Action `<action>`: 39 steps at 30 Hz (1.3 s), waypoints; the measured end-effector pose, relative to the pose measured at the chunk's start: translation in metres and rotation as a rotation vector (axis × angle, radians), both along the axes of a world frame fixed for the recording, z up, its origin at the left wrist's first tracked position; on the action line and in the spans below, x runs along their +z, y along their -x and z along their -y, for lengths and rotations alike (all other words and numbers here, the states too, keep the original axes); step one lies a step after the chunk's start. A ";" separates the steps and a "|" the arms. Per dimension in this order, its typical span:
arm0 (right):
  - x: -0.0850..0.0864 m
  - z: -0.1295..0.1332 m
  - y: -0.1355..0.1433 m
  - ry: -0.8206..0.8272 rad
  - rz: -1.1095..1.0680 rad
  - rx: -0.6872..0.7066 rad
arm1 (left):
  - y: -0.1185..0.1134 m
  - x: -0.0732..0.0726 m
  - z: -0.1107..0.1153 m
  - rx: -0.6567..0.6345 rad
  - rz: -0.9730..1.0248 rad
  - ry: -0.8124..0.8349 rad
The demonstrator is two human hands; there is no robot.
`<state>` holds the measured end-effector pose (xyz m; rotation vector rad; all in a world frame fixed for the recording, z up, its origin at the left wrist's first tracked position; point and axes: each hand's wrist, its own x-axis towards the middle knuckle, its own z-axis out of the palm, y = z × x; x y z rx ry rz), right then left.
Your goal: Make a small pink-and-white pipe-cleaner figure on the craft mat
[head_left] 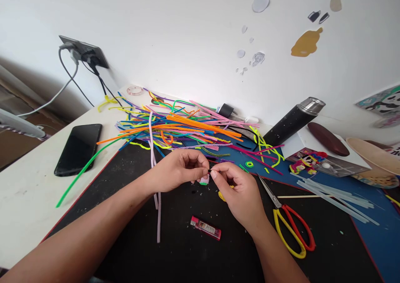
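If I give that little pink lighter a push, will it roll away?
The lighter would probably slide more than roll, because its body looks rather flat-sided. It likely can't tip over, since it's already lying down on the black mat. It should feel pretty light too, being much smaller than the scissors.

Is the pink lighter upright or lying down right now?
The lighter is lying down: its long side rests flat on the black mat.
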<state>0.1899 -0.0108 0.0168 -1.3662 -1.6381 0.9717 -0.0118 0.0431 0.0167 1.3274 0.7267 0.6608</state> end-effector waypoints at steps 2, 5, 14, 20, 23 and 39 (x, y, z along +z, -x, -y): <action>0.000 0.000 0.000 -0.003 -0.004 0.002 | 0.000 -0.001 0.000 -0.009 0.011 0.014; 0.001 0.000 -0.001 -0.008 -0.009 0.003 | 0.001 -0.001 -0.001 -0.013 0.029 0.041; 0.001 -0.001 -0.004 0.021 -0.004 0.009 | -0.002 -0.002 0.000 0.020 0.015 0.052; -0.001 -0.009 -0.009 -0.062 -0.013 -0.140 | -0.003 -0.008 -0.005 0.130 -0.043 -0.008; 0.002 -0.010 -0.011 -0.069 -0.035 -0.197 | 0.000 -0.009 -0.009 0.154 -0.042 -0.007; 0.006 0.080 -0.002 0.035 0.762 0.239 | -0.001 -0.016 -0.010 0.171 -0.033 -0.046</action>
